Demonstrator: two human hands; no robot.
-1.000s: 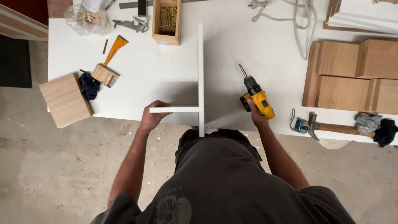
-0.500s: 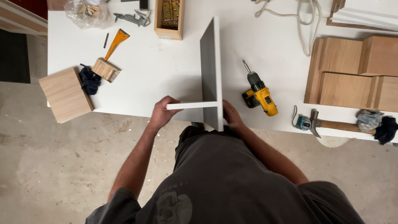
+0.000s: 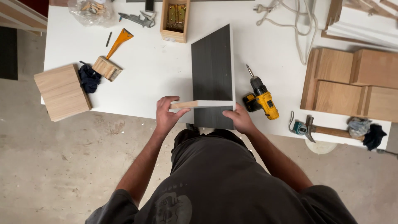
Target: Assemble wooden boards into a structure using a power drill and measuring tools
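A dark grey panel with a white edge lies tilted on the white table, joined at its near end to a shorter cross board with a pale wood end. My left hand grips the left end of that cross board. At the panel's near right corner, my right hand holds the edge. A yellow and black cordless drill lies on the table just right of the panel, let go.
A hammer and tape measure lie at the right front edge. Wooden boards are stacked on the right. A wood block overhangs the left edge, beside a dark rag, scraper and small wooden box.
My right hand put the drill down and took hold of the panel. The panel, standing on edge before, has been tipped over so its dark face shows.
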